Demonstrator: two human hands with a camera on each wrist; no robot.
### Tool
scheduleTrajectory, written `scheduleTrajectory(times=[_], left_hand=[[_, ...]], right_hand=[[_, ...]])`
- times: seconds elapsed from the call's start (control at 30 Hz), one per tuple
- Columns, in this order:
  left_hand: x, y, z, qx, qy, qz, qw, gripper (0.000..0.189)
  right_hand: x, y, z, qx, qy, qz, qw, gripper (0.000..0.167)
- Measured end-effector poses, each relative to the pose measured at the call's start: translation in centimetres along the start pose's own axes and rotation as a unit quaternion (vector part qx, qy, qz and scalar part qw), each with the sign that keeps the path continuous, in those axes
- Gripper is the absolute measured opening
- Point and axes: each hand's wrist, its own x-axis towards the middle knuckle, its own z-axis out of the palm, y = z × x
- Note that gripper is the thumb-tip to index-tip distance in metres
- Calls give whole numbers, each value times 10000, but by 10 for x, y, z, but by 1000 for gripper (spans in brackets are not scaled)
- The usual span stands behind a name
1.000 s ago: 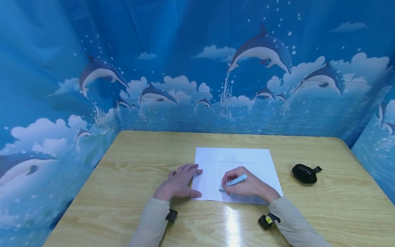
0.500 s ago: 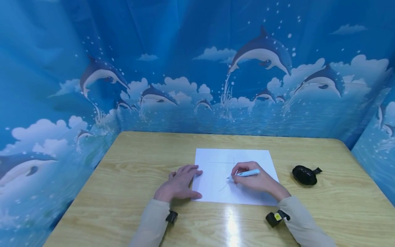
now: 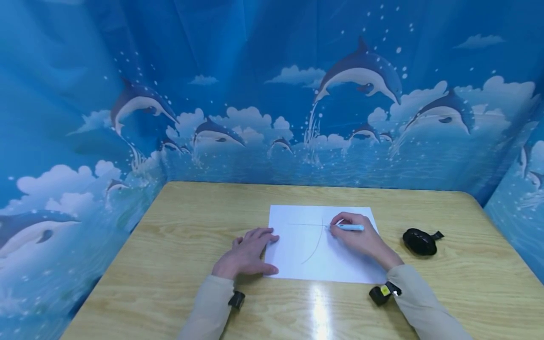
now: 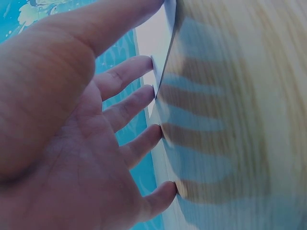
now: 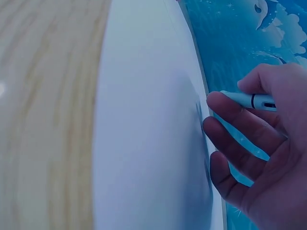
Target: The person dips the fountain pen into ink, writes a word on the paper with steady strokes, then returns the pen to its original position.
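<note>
A white sheet of paper (image 3: 289, 255) lies on the table. Thin dark lines on it form a cross near the top, and a curve runs from the crossing down to the lower left. My right hand (image 3: 361, 236) pinches a light blue pen (image 3: 352, 227), its tip close to where the lines cross. In the right wrist view the pen (image 5: 249, 99) sits between thumb and forefinger. My left hand (image 3: 246, 255) is spread at the paper's left edge, thumb and fingertips resting on the paper and table. From the left wrist, the fingers (image 4: 129, 110) look fairly straight.
A black, rounded, glossy object (image 3: 420, 242) with a short tab lies on the table right of the paper. The wood-grain table (image 3: 191, 212) is bounded at the back and sides by a blue dolphin-print curtain (image 3: 255, 94). Both wrists wear small black cameras (image 3: 379, 294).
My right hand has moved up and to the right with the pen. A curved line has appeared behind it, from lower left up to the cross. The left hand has stayed put.
</note>
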Motion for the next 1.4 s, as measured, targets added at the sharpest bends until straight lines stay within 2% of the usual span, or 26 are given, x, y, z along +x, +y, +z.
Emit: scheduleTrajectory(times=[1.23,1.4], left_hand=[[-2,2,-2,-18,22,5,10000,77],[-2,1,-2,-23,40,22,10000,77]], right_hand=[[9,1,5,-255,86,73,9996,10],[10,1,5,-326,66,197,9993,11]])
